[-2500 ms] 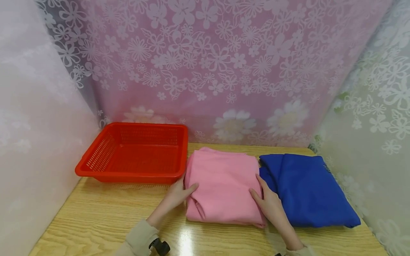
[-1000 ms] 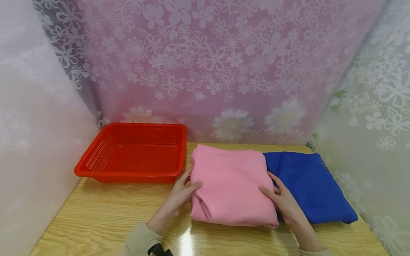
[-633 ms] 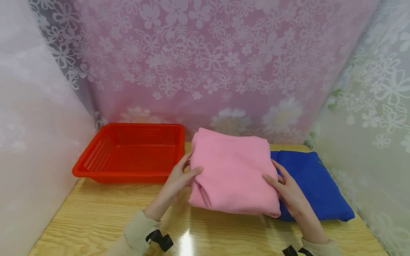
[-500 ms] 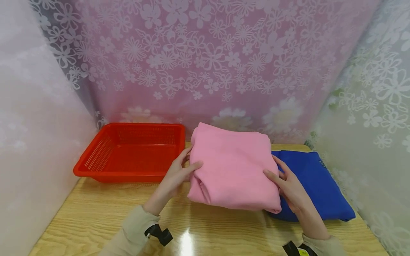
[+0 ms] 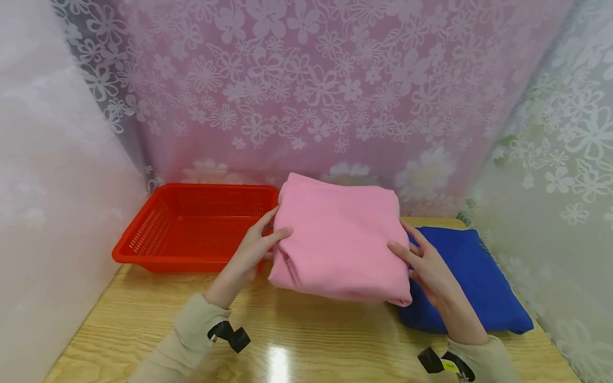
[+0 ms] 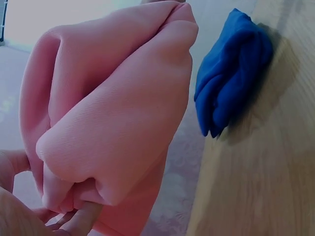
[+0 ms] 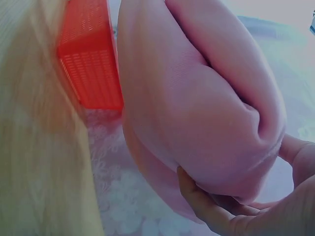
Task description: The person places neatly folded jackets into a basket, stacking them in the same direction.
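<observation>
A thick folded pink garment or cloth (image 5: 340,239) is held up over the table between both hands; its exact kind is hidden by the folding. My left hand (image 5: 251,247) grips its left side, thumb on top and fingers beneath. On the opposite side my right hand (image 5: 431,271) holds it the same way. In the left wrist view, rolled layers of the pink cloth (image 6: 118,103) show, with fingertips (image 6: 83,219) tucked under them. The right wrist view has the fingers (image 7: 202,201) supporting the bundle's underside.
A red plastic basket (image 5: 172,260) with slotted sides stands at the back left, nothing inside it. A folded blue cloth (image 5: 479,282) lies on the right of the wooden table (image 5: 143,319). Flowered curtains (image 5: 306,106) close off the back and both sides.
Both hands have raised the pink cloth off the table, its near edge tilted down. In the last half second it has moved further up and slightly left, overlapping the basket's right edge.
</observation>
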`<state>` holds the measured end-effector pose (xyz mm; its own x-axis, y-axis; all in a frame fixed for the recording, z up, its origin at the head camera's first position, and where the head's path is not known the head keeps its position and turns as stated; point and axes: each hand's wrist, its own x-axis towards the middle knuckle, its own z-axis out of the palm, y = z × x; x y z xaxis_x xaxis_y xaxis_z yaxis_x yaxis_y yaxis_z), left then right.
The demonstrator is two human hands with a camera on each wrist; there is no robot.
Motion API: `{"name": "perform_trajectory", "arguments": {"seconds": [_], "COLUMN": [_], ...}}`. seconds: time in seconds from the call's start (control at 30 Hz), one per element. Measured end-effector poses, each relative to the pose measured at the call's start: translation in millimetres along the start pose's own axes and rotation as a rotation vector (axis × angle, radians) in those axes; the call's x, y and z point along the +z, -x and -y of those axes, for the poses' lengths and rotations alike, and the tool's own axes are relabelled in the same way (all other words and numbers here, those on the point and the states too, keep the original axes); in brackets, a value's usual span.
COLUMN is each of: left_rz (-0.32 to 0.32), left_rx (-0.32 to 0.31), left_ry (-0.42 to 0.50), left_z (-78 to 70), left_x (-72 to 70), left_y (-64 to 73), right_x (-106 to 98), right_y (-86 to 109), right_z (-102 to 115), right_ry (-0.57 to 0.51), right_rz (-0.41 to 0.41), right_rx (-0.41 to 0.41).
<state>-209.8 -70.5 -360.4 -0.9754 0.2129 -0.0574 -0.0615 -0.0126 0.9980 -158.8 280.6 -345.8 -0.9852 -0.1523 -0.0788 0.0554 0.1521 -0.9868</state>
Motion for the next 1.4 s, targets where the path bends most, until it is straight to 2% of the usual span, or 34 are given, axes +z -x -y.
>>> {"name": "perform_trajectory", "arguments": {"seconds": [0.13, 0.3, 0.5, 0.67, 0.9, 1.03, 1.2, 1.4], "left_rz": [0.005, -0.015, -0.076, -0.105, -0.104, -0.109, -0.129, -0.138], "left_rx": [0.016, 0.024, -0.004, -0.033, -0.061, -0.102, -0.136, -0.165], "left_ry": [-0.017, -0.034, -0.037, 0.013, 0.096, 0.079, 0.075, 0.066], "left_z": [-13.2, -28.2, -43.1, -48.5, -36.7, -24.1, -9.5, 6.6], "left_x": [-17.2, -48.2, -92.9, -136.7, -199.4, -227.3, -246.6, -259.1], "left_y": [-2.8, -6.9, -6.4, -5.9, -7.1, -6.4, -7.2, -9.7], "right_x": [12.2, 36.4, 75.0, 115.1, 173.1, 198.9, 218.4, 229.7], "right_y": [-9.5, -27.2, -56.5, -80.3, -111.1, -126.6, -142.7, -147.7], "right_z": [12.4, 26.6, 36.8, 39.1, 28.2, 15.8, 2.7, -7.0], "right_ry": [-0.007, -0.076, -0.173, -0.253, -0.356, -0.354, -0.316, -0.246], "right_rz": [0.008, 0.033, 0.068, 0.103, 0.177, 0.218, 0.264, 0.301], "right_rx": [-0.021, -0.051, -0.065, -0.085, -0.139, -0.144, -0.141, -0.128]}}
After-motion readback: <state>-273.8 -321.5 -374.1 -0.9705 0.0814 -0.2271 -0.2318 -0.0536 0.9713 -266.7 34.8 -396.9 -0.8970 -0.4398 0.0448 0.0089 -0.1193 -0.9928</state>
